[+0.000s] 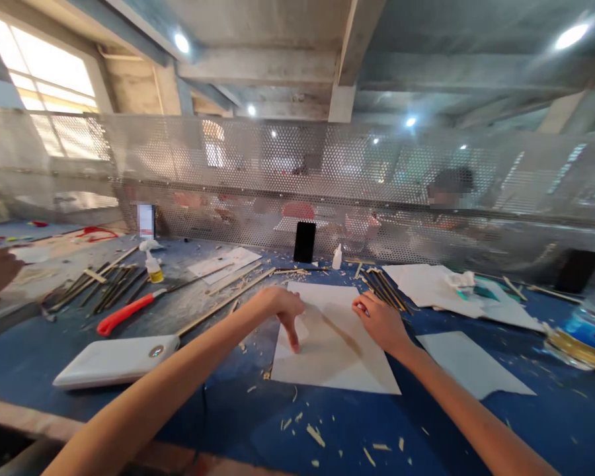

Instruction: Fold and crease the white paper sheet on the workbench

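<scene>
A white sheet of paper (pixel 327 370) lies on the blue table between my hands. Over its left part is my left hand (pixel 288 316), one digit pointing down to the paper and apart from the others, with nothing visible in it. My right hand (pixel 379 320) is at the sheet's upper right edge, fingers curled together; whether something small is between them is hidden. A blurred thin brown strip (pixel 342 335) slants across the sheet, touched by neither hand. A small white piece (pixel 297 328) lies beside my left hand.
A red-handled knife (pixel 126 316), a white power bank (pixel 114 360) and dark sticks (pixel 114 291) are on the left. Behind the sheet stand a black phone (pixel 305 242) and a glue bottle (pixel 337 257). More paper (pixel 476 363) and a plastic bottle (pixel 588 330) are on the right.
</scene>
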Available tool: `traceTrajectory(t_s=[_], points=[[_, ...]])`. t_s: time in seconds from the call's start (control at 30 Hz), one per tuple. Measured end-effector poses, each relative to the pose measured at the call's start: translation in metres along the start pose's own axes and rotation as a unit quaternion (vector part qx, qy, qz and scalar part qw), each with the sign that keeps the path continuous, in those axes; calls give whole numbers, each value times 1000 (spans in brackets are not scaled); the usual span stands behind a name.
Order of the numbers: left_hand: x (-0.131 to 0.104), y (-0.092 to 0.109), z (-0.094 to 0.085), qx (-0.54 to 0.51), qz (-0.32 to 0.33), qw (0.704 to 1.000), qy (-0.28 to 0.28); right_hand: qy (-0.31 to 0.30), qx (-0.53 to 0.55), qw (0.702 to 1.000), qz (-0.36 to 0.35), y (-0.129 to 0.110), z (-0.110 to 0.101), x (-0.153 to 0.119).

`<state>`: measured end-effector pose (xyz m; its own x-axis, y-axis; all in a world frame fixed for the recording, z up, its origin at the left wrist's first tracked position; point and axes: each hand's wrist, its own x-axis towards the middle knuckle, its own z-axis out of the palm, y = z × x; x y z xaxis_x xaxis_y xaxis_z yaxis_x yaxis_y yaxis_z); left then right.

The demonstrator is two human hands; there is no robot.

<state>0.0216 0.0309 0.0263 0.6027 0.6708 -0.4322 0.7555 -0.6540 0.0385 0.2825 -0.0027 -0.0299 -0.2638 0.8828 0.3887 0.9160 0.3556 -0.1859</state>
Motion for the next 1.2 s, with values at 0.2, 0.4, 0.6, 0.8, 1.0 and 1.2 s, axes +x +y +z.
traceTrajectory(t_s=[0.2, 0.4, 0.6, 0.8, 1.0, 1.2], points=[[0, 2, 0, 33, -3, 999, -34, 13, 19, 999, -29, -8, -2, -2], [3, -3, 4, 45, 21, 998, -36, 38, 44, 996, -62, -19, -4, -5], [4, -5, 6, 66, 26, 997, -41, 37, 23, 998, -44, -20, -4, -7], [11, -12, 10, 44, 12, 998, -39, -1, 17, 1000, -14, -23, -3, -5], [7, -7, 6, 35, 10, 998, -41, -18, 21, 1000, 7, -24, -3, -3], [4, -6, 6, 44, 25, 998, -44, -59, 54, 997, -7, -23, -4, -6]])
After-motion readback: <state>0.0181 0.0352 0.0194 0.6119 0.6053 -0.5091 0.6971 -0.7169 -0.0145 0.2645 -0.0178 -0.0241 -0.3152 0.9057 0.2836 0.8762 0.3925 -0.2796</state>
